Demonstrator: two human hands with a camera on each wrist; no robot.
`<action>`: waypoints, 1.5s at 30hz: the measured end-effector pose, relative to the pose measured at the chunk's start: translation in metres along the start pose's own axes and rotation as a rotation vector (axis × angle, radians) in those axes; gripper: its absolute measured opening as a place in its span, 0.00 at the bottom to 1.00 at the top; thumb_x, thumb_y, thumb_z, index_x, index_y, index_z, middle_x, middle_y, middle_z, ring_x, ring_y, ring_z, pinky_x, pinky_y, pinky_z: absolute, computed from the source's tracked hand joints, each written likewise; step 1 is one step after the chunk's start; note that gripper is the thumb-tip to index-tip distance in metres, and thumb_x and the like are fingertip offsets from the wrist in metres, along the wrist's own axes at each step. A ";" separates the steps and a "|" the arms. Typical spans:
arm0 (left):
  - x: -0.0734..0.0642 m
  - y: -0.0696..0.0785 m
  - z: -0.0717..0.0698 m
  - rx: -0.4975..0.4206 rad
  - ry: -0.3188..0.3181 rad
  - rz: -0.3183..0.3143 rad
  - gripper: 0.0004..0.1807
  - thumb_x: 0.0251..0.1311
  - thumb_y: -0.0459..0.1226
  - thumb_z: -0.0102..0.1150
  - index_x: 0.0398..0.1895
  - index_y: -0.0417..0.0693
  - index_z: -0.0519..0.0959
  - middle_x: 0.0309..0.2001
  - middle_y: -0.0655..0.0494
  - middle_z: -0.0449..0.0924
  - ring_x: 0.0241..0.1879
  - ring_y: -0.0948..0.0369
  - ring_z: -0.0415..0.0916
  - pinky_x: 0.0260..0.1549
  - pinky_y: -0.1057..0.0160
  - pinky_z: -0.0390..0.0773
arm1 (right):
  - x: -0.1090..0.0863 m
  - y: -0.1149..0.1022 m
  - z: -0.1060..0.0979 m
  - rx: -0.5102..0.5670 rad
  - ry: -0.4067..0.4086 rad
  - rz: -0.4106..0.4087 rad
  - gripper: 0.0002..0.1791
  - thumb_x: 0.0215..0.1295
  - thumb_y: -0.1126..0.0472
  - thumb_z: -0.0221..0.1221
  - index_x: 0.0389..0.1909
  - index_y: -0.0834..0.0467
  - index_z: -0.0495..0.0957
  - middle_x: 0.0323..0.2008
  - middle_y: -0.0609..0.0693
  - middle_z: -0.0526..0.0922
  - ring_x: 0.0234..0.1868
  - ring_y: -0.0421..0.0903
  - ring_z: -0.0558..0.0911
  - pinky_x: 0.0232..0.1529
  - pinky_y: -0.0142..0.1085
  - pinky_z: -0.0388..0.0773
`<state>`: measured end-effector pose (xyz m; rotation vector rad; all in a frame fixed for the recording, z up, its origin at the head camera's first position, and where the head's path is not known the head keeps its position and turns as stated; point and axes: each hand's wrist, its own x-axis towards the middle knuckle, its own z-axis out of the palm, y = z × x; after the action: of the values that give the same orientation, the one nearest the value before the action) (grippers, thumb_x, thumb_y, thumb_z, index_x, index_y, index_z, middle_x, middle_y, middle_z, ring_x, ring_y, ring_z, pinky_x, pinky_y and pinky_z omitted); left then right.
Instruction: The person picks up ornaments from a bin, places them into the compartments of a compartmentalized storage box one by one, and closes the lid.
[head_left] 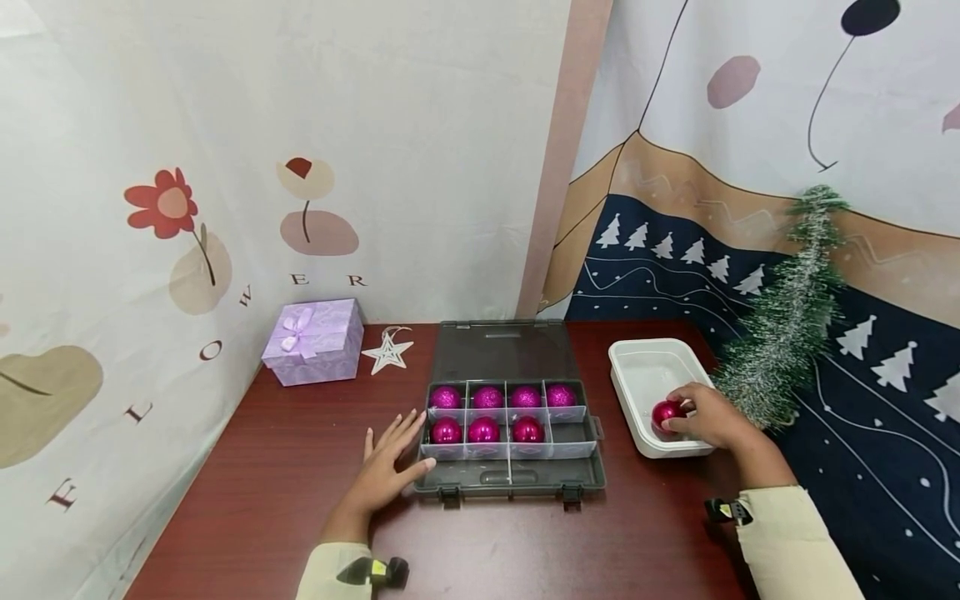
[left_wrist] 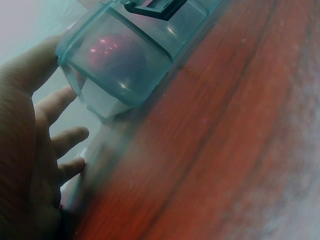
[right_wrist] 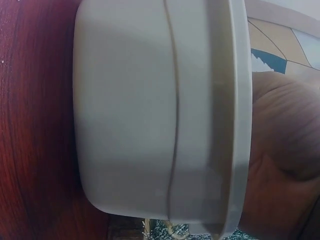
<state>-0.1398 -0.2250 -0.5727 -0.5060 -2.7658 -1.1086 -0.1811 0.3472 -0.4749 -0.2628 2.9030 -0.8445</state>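
Note:
My right hand (head_left: 703, 414) pinches a shiny red-pink bauble (head_left: 667, 415) inside the white tub (head_left: 624, 385); in the right wrist view the tub's wall (right_wrist: 130, 110) hides the fingers. Against the left side of a grey plastic compartment box (head_left: 465, 476) rests my left hand (head_left: 392, 464), fingers straight and spread, thumb at the front corner. The box lid (head_left: 506, 350) is folded back. Its back row holds several glittery magenta baubles (head_left: 488, 397). Three shiny baubles (head_left: 483, 430) fill the second row from the left, and the right cell there holds none. Both front compartments hold nothing.
A lilac gift box (head_left: 318, 342) with a bow stands at the back left, beside a white star ornament (head_left: 388, 352). On the right, behind the tub, leans a frosted green tinsel tree (head_left: 787, 325). Printed cloth (head_left: 420, 150) hangs behind the dark red table (head_left: 285, 467).

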 end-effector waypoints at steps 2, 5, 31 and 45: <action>0.000 0.000 0.000 -0.005 -0.003 -0.005 0.44 0.67 0.54 0.69 0.85 0.56 0.67 0.85 0.43 0.64 0.84 0.31 0.57 0.74 0.13 0.30 | -0.001 0.000 0.001 0.016 0.021 -0.015 0.25 0.64 0.62 0.76 0.54 0.73 0.82 0.51 0.71 0.85 0.51 0.66 0.87 0.51 0.56 0.87; -0.001 0.000 -0.001 -0.008 -0.005 -0.010 0.44 0.67 0.54 0.69 0.85 0.56 0.67 0.85 0.43 0.64 0.84 0.31 0.57 0.75 0.13 0.30 | -0.002 0.001 0.002 0.038 0.080 -0.057 0.24 0.64 0.63 0.75 0.56 0.73 0.82 0.53 0.71 0.85 0.52 0.68 0.87 0.49 0.48 0.88; 0.000 -0.001 -0.001 0.002 -0.014 -0.015 0.45 0.67 0.54 0.68 0.85 0.55 0.66 0.85 0.43 0.63 0.84 0.31 0.56 0.75 0.14 0.30 | -0.008 -0.011 0.025 0.523 0.339 -0.385 0.24 0.78 0.76 0.58 0.72 0.75 0.73 0.61 0.38 0.76 0.46 0.28 0.88 0.37 0.33 0.92; -0.001 0.000 -0.001 -0.006 -0.003 -0.006 0.45 0.67 0.53 0.69 0.85 0.54 0.67 0.85 0.42 0.64 0.84 0.31 0.57 0.74 0.13 0.30 | 0.000 -0.032 0.036 0.461 0.341 -0.428 0.31 0.62 0.80 0.71 0.67 0.69 0.77 0.55 0.48 0.84 0.47 0.27 0.83 0.48 0.19 0.82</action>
<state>-0.1390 -0.2257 -0.5727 -0.5015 -2.7694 -1.1182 -0.1717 0.3015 -0.4881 -0.7740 2.8613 -1.7437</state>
